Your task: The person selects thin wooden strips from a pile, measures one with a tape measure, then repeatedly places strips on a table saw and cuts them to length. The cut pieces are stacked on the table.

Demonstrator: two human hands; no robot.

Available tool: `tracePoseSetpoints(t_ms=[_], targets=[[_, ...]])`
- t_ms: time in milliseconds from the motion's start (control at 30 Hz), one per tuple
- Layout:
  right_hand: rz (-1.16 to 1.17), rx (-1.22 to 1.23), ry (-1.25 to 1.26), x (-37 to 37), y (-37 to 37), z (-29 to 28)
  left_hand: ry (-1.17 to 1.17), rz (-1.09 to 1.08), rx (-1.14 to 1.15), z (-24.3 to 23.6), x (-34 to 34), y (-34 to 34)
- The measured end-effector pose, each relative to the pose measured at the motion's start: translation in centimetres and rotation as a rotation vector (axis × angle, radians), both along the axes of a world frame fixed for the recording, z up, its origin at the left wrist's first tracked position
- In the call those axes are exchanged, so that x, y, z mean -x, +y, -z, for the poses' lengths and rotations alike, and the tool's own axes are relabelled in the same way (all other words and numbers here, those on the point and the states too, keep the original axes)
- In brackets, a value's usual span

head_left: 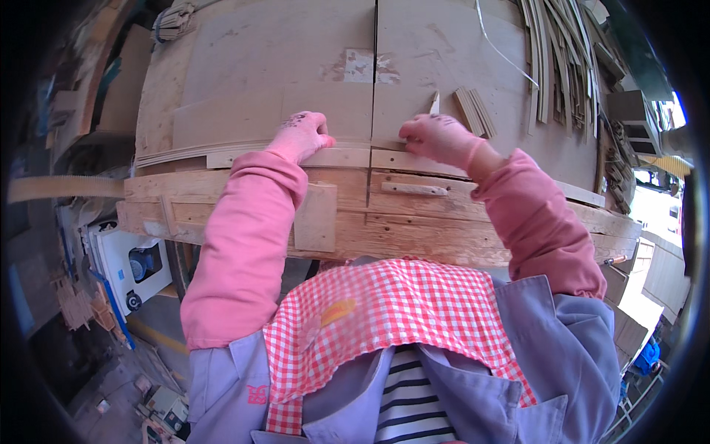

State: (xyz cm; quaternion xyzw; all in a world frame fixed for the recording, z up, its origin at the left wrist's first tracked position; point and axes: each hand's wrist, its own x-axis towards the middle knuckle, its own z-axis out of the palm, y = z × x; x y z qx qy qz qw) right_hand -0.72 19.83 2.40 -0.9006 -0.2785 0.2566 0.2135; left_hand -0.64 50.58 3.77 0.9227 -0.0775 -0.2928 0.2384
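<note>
Both my hands wear pink gloves and rest at the near edge of the workbench (281, 44). My left hand (302, 135) is closed, its thumb and fingers curled together over the front wooden strip (342, 157), left of the dark gap in the bench top. Right of that gap, my right hand (444, 138) is closed too, fingertips pinched low near the board's edge. What either hand holds is hidden or too small to name. A pale pointed piece (435, 101) shows just beyond my right hand; whether it is held cannot be seen.
Several short wooden strips (475, 112) lie beyond my right hand. Long thin strips (551, 66) are heaped at the far right, and a bundle of strips (174, 22) lies far left. A wooden handle block (414, 189) sits on the bench front. A white machine (140, 270) stands at left.
</note>
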Motion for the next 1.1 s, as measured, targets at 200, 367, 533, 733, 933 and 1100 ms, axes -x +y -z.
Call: tracePoseSetpoints(t_ms=[200, 367, 533, 733, 933, 1100], targets=[[-0.052, 0.248, 0.223, -2.1, 3.7, -0.9, -0.003, -0.004, -0.003, 0.2, 0.0, 0.1], [-0.025, 0.243, 0.202, -1.7, 3.5, -3.1, 0.005, -0.001, -0.002, 0.0, -0.3, -0.2], [0.540, -0.040, 0.132, -1.4, -4.1, -5.3, 0.051, -0.037, 0.015, 0.0, -0.1, -0.1], [0.833, 0.287, 0.014, -3.6, -15.3, -3.3, 0.013, 0.010, 0.000, 0.2, -0.3, 0.0], [0.720, 0.215, 0.125, -3.8, -16.4, 0.9, -0.004, 0.019, 0.025, 0.1, -0.2, 0.1], [0.836, 0.119, 0.069, -3.7, -13.8, -2.2, 0.039, 0.038, 0.032, 0.3, -0.6, 0.7]])
